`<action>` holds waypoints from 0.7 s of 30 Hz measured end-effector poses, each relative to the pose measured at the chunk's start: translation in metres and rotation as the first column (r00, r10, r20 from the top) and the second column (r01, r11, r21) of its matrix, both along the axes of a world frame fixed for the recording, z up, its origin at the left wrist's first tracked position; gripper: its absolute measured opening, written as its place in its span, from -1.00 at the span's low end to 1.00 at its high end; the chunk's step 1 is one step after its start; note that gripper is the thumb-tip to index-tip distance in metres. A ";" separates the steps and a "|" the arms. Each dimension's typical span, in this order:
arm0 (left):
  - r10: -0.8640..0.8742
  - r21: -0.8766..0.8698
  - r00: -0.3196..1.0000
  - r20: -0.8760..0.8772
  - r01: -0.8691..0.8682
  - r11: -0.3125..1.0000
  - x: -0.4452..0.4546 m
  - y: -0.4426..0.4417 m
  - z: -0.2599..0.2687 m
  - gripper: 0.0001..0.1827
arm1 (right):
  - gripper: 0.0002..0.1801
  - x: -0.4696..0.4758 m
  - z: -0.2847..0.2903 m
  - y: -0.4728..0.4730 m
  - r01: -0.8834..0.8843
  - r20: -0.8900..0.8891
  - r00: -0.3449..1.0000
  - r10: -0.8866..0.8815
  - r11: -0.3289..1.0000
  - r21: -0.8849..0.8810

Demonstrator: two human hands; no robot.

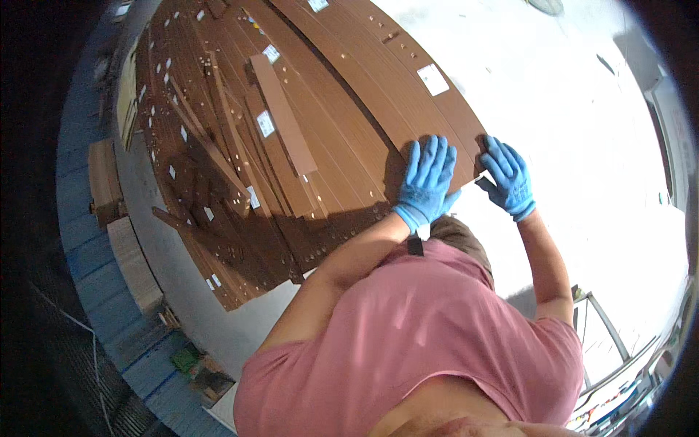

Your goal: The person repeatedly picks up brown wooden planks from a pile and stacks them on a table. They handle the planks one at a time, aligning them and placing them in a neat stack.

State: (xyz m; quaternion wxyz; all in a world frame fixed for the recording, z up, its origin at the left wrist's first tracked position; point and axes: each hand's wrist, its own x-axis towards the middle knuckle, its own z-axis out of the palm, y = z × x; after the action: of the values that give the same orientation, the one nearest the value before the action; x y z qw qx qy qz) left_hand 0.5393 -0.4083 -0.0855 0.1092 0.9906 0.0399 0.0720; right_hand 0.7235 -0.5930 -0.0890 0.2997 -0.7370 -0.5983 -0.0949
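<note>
My left hand (427,183), in a blue work glove, lies palm down on a brown wood-grain plank (355,104) near its close end. The fingers stretch forward, a little apart, and hold nothing. My right hand (509,177), gloved the same, is at the right-hand corner of the outermost brown board (464,125). Its fingertips meet the board's edge. Something dark shows by the thumb, either shadow or a small object; whether the fingers grip is unclear. A white label (433,80) bearing print is stuck on the outermost board.
More brown planks with labels and small holes spread left. A loose narrow board (284,114) and several thin strips (207,145) lie across them. Stacked wood pieces (134,262) stand on the floor at left. Bright white floor (573,136) stretches right, with a metal frame (606,328) lower right.
</note>
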 end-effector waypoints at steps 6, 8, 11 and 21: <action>0.003 -0.013 1.000 0.023 -0.003 1.000 0.000 -0.003 0.002 0.13 | -0.57 -0.001 0.006 0.005 0.025 -0.040 0.999 -0.028 0.997 -0.066; 0.007 -0.018 1.000 0.022 -0.007 1.000 0.000 -0.004 0.000 0.13 | -0.56 -0.002 0.004 0.005 0.021 0.026 0.999 -0.021 1.000 -0.005; 0.008 -0.058 1.000 0.024 -0.007 0.998 -0.003 -0.004 -0.001 0.09 | -0.58 -0.003 0.002 0.006 0.023 0.016 1.000 -0.023 0.999 -0.044; 0.091 -0.227 0.973 0.211 -0.042 0.973 -0.011 0.002 0.015 0.03 | -0.70 -0.008 0.013 0.011 -0.066 -0.025 0.998 0.064 0.995 -0.080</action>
State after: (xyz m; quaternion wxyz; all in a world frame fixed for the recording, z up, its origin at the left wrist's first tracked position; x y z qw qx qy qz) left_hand 0.5279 -0.4060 -0.0706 0.2199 0.9563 0.0689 0.1798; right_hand 0.7158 -0.5821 -0.0761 0.2792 -0.7297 -0.6220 -0.0528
